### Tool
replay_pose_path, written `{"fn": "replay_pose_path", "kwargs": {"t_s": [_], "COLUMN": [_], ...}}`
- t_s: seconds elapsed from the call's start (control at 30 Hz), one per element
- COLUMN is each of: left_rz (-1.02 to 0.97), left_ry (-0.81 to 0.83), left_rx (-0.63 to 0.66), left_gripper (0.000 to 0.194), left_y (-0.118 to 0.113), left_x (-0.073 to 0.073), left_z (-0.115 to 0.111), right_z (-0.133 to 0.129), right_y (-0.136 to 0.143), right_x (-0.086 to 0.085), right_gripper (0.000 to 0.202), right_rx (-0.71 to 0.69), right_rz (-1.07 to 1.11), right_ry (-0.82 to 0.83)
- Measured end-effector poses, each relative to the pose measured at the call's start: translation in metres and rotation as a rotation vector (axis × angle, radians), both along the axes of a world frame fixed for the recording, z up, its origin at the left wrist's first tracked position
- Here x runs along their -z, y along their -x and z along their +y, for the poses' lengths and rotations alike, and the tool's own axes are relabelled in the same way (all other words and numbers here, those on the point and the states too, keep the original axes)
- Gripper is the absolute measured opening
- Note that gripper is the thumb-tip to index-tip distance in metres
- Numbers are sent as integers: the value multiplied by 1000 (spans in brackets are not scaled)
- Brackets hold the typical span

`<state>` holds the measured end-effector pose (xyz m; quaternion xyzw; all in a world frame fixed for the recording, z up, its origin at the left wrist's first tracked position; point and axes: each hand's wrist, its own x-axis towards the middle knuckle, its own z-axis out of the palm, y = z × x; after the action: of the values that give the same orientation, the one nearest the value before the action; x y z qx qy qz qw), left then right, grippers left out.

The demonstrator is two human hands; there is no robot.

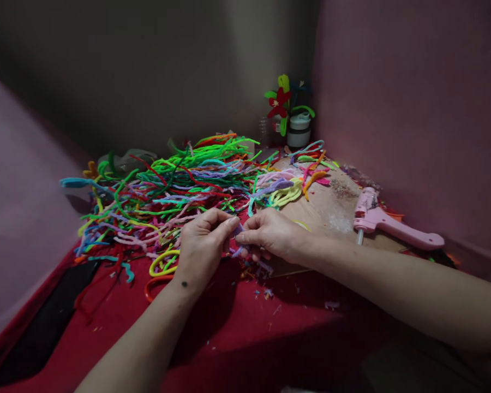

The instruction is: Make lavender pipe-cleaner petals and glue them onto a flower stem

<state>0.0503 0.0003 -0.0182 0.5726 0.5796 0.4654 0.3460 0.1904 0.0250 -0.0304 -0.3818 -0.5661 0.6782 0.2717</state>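
Head view shows the left hand (207, 240) and the right hand (272, 234) meeting over a table covered with red cloth (245, 338). Each grip is closed, thumb against fingers, on a small purple strip of fuzzy chenille (239, 230), which is between the two hands. Its form is mostly hidden by the fingers, so I judge that this part is under shaping and not yet complete. At the back, a red flower with fuzzy petals and green leaves (279, 102) looks finished. Much material seems unused: a wide, tangled heap of soft, multicoloured chenille stems (204, 180), thin and wavy. Near it, a looped bundle of pale yellow stems (288, 195) is already bent. Smooth and hard by contrast, a pink plastic glue gun (376, 218) lies on its side, held by neither hand.
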Motion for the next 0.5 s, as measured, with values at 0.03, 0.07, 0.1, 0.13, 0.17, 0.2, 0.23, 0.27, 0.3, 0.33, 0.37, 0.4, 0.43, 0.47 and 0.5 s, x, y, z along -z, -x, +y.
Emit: {"fn": "replay_pose_path", "kwargs": {"t_s": [0.03,0.07,0.1,0.13,0.17,0.2,0.23,0.27,0.3,0.33,0.37,0.4,0.43,0.47,0.5], "left_rz": [-36,-82,-127,-161,-181,-186,-178,-161,-142,-118,-80,-29,32,100,167], "left_ry": [23,49,80,111,141,168,197,226,247,256,256,246,223,192,161], "left_rx": [22,55,99,149,198,240,275,301,315,315,305,289,271,254,241], "left_gripper": [11,11,10,12,14,16,17,17,17,17,17,16,15,15,14], "left_y": [1,2,5,7,11,14,17,20,22,23,24,23,22,20,18], "left_x": [0,-2,-3,-5,-7,-8,-10,-10,-11,-10,-10,-9,-9,-8,-8], "left_z": [1,1,2,3,5,6,7,8,8,8,8,8,7,6,5], "right_z": [0,-1,0,0,0,1,2,3,3,4,4,4,4,4,4], "right_y": [0,-1,-2,-3,-4,-5,-6,-6,-7,-7,-7,-7,-8,-8,-8], "right_x": [-1,-2,-3,-4,-5,-5,-5,-4,-3,-2,-1,0,1,2,2], "right_gripper": [25,25,25,25,24,23,21,19,17,16,15,14,13,14,14], "right_rx": [3,3,-1,-9,-20,-30,-41,-52,-62,-73,-85,-97,-109,-115,-120], "right_rz": [-3,0,11,23,36,48,56,64,72,78,85,90,91,87,79], "right_ry": [3,5,8,14,25,39,53,64,70,72,71,68,63,56,49]}}
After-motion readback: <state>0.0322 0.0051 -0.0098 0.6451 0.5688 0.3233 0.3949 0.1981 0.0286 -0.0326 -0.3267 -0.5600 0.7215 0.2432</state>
